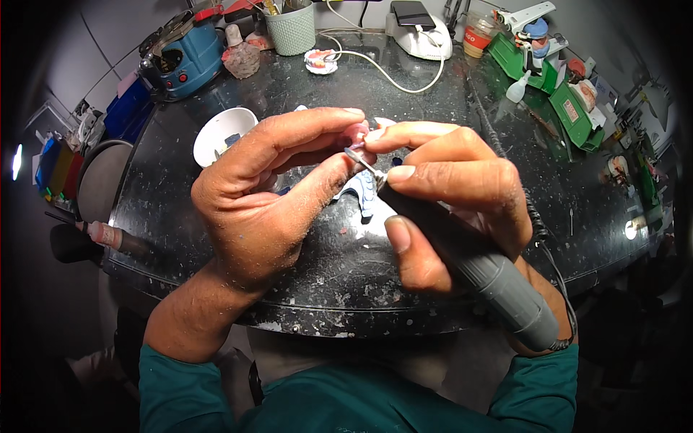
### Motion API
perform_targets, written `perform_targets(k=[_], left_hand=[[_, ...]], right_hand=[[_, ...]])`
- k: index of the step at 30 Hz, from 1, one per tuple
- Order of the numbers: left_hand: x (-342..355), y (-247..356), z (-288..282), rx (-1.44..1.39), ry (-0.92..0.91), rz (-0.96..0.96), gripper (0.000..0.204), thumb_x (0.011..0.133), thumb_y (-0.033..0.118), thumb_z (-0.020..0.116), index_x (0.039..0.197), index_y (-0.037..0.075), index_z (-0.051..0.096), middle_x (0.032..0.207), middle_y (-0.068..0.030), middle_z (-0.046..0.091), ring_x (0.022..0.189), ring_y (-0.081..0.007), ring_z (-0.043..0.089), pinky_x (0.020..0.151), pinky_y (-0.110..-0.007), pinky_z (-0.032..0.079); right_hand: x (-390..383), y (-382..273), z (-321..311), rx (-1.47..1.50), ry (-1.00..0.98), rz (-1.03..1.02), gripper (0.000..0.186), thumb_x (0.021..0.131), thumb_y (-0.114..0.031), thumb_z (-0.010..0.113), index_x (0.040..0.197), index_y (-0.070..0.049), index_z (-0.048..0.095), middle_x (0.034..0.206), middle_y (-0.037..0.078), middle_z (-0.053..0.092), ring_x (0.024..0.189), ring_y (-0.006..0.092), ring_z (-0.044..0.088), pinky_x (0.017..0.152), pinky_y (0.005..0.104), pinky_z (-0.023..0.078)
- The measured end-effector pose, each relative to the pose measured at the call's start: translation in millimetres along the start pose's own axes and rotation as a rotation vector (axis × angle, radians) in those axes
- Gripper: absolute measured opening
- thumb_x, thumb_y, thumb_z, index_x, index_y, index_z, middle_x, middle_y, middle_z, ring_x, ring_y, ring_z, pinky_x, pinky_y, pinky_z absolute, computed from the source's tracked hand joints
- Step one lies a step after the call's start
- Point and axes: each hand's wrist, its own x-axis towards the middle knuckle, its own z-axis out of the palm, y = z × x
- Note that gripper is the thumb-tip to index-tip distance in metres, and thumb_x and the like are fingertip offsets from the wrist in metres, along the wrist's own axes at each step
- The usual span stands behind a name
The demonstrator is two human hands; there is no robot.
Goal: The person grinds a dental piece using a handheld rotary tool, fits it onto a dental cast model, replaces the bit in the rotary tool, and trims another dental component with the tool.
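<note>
Between the fingertips of my left hand (pixel 249 180) is a small pink denture piece (pixel 356 135), mostly hidden by the fingers. My right hand (pixel 462 177) grips a dark grey rotary handpiece (pixel 498 285) like a pen, its cord trailing off at the right. The thin bur (pixel 359 159) at its tip is right by the denture piece; whether they touch I cannot tell. My right index fingertip rests against the pink piece. Fine dust speckles my left hand. Below the fingertips lies a blue-grey dental cast (pixel 366 191) on the black table (pixel 317 296), partly covered by the hands.
A white bowl (pixel 206 137) with dark bits stands beyond my left hand. Farther back are a blue machine (pixel 191 61), a grey-green basket (pixel 291 32), a toothed dental model (pixel 320 63) and a white device with a phone (pixel 411 14). Green articulator holders (pixel 577 119) line the right edge.
</note>
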Motion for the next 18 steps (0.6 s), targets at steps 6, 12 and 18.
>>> perform_targets(k=[6,12,18], left_hand=[[-0.1,5.3,4.1,0.01,-0.015,-0.047,0.039,0.082,-0.011,0.067,0.12,-0.006,0.061,0.113,-0.0175,0.069,0.104,-0.0202,0.068,0.094,-0.03,0.053],[-0.7,1.5,-2.4,0.05,-0.097,0.025,0.043,0.081,-0.009,0.07,0.123,-0.005,0.061,0.118,-0.0172,0.068,0.105,-0.0195,0.067,0.094,-0.03,0.053],[-0.8,4.6,1.3,0.009,-0.052,-0.031,0.041,0.081,-0.009,0.07,0.12,-0.005,0.062,0.116,-0.0162,0.068,0.103,-0.019,0.068,0.094,-0.03,0.053]], right_hand=[[-0.6,0.8,3.2,-0.003,0.058,0.009,0.033,0.077,0.002,0.067,0.107,0.004,0.051,0.098,0.022,0.062,0.098,0.0341,0.066,0.09,0.0478,0.053],[-1.1,0.2,5.7,0.012,0.082,0.021,0.034,0.076,0.002,0.067,0.106,0.005,0.052,0.094,0.02,0.061,0.097,0.0345,0.067,0.09,0.0474,0.054],[-1.0,-0.2,6.1,-0.002,0.087,0.01,0.034,0.074,0.003,0.067,0.105,0.005,0.052,0.091,0.019,0.06,0.096,0.0344,0.067,0.088,0.0471,0.055]])
